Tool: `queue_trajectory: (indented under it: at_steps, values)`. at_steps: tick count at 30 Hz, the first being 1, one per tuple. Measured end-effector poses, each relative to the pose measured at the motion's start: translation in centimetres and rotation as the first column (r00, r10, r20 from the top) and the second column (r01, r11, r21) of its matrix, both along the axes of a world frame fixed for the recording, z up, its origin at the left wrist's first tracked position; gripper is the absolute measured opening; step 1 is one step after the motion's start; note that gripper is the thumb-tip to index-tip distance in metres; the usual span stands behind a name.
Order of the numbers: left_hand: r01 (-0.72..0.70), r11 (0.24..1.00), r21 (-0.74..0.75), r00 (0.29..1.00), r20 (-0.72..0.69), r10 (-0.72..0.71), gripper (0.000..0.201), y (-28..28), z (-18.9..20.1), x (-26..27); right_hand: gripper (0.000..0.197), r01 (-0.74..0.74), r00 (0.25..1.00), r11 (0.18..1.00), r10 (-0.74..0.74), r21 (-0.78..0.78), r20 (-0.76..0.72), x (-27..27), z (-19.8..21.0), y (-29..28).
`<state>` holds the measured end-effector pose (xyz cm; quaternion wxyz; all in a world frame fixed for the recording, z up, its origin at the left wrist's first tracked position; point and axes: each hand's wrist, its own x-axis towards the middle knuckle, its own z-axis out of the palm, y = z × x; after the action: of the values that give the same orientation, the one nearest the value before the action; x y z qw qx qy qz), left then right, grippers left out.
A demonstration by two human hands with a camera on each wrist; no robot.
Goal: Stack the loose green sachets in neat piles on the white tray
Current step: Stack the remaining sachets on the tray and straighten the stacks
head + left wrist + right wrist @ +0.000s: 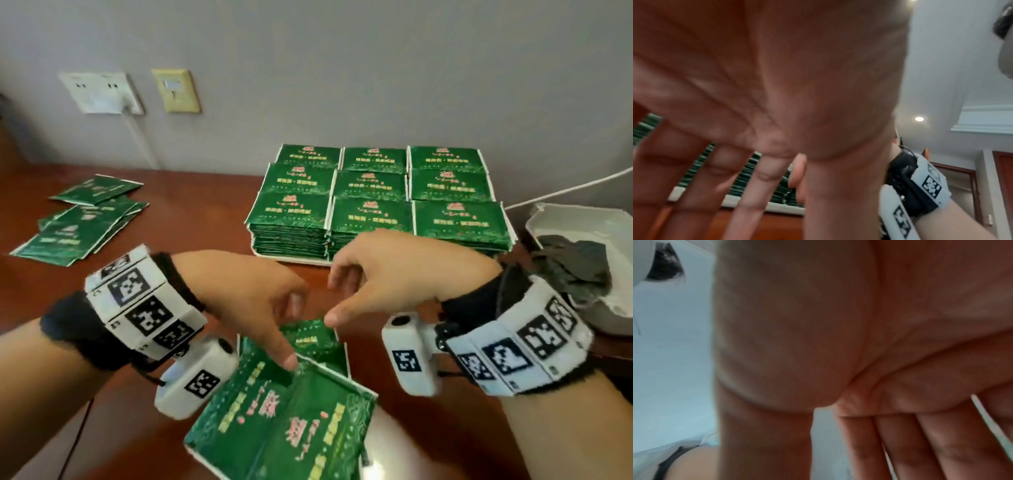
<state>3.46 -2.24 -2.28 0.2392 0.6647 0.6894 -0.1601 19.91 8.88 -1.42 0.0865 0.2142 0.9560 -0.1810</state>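
Green sachets lie near the white tray; left hand and right hand hover spread, empty; square edges before lifting.

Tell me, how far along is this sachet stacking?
Mostly done: nine neat piles fill the white tray. In hand: the left hand touches a tilted sachet near the front, while the right hand hovers empty. Left: that front bunch and the loose sachets scattered far left.
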Motion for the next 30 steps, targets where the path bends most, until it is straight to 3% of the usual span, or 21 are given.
queue_trajectory:
  at_steps: [5, 10, 15, 18, 19, 21, 23, 24, 27, 30]
  values:
    - [-0.052, 0.999, -0.015, 0.997, -0.061, 0.051, 0.089, -3.1, -3.5, -1.8, 0.065, -0.134, 0.967, 0.991, 0.13, 0.004, 0.218, -1.9, -2.4, -4.1]
    - [-0.081, 0.996, 0.025, 0.996, 0.022, 0.081, 0.081, -3.2, -5.0, -3.0, 0.065, -0.148, 0.946, 0.988, 0.127, 0.05, 0.297, -2.0, -4.4, -6.5]
    - [-0.151, 0.985, 0.082, 0.978, 0.16, 0.137, 0.064, -2.9, -6.2, -4.2, 0.051, -0.055, 0.975, 0.998, 0.056, -0.011, 0.213, -1.5, -5.2, -6.2]
    - [-0.329, 0.905, 0.269, 0.897, 0.388, 0.211, 0.044, -2.7, -7.8, -5.4, 0.031, 0.105, 0.995, 0.979, -0.103, -0.177, 0.021, 0.5, -6.2, -4.3]
    - [-0.405, 0.855, 0.324, 0.85, 0.479, 0.221, 0.038, -2.7, -8.3, -5.9, 0.028, 0.185, 0.973, 0.931, -0.219, -0.314, -0.079, 1.4, -6.7, -3.6]
    - [-0.49, 0.788, 0.373, 0.771, 0.607, 0.193, 0.027, -2.8, -8.7, -6.5, 0.02, 0.242, 0.834, 0.757, -0.482, -0.608, -0.268, 3.4, -7.7, -2.6]
    - [-0.455, 0.802, 0.388, 0.773, 0.619, 0.139, 0.026, -3.3, -8.5, -6.6, 0.018, 0.191, 0.652, 0.589, -0.675, -0.786, -0.347, 4.9, -8.3, -2.0]
    - [-0.399, 0.835, 0.378, 0.797, 0.594, 0.111, 0.03, -3.6, -8.1, -6.2, 0.024, 0.159, 0.588, 0.548, -0.721, -0.821, -0.367, 5.4, -8.5, -1.8]
    - [-0.181, 0.933, 0.311, 0.918, 0.395, 0.047, 0.056, -4.2, -7.4, -5.2, 0.05, 0.125, 0.468, 0.563, -0.76, -0.817, -0.452, 5.6, -8.6, -1.5]
    - [-0.06, 0.955, 0.289, 0.969, 0.245, -0.013, 0.063, -3.9, -7.5, -4.6, 0.045, 0.13, 0.374, 0.674, -0.712, -0.727, -0.593, 5.6, -8.5, -1.4]
